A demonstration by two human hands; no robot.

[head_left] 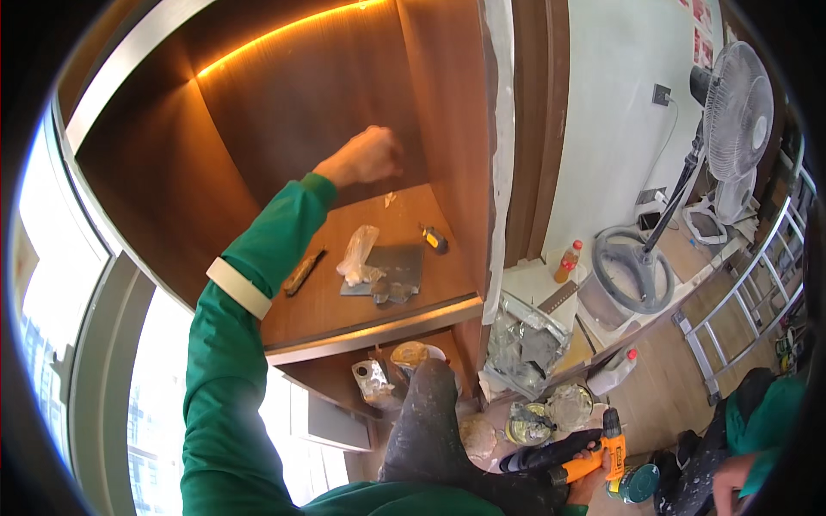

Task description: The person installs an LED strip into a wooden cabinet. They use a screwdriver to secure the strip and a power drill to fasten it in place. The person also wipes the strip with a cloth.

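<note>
My left hand (366, 156) is raised inside a brown wooden cabinet (301, 112), fingers curled closed in front of the back panel. Whatever it may hold is hidden. A cream ring like a roll of tape (239, 289) circles that green-sleeved arm. Low at the right, my right hand (583, 488) is wrapped round the handle of an orange and black drill (613, 451), its chuck pointing away from me. On the cabinet shelf (439, 279) below my left hand lie a clear plastic bag (357, 251), a grey sheet (404, 261), a black-and-yellow tool (434, 239) and a dark, narrow tool (304, 273).
A light strip (284, 36) glows overhead. My bent knee (428, 400) is close to the lower shelf. At the right stand a fan (738, 112), a red-capped bottle (613, 371), a ladder (731, 305) and open tins (529, 423). A co-worker's hand (731, 482) shows at lower right.
</note>
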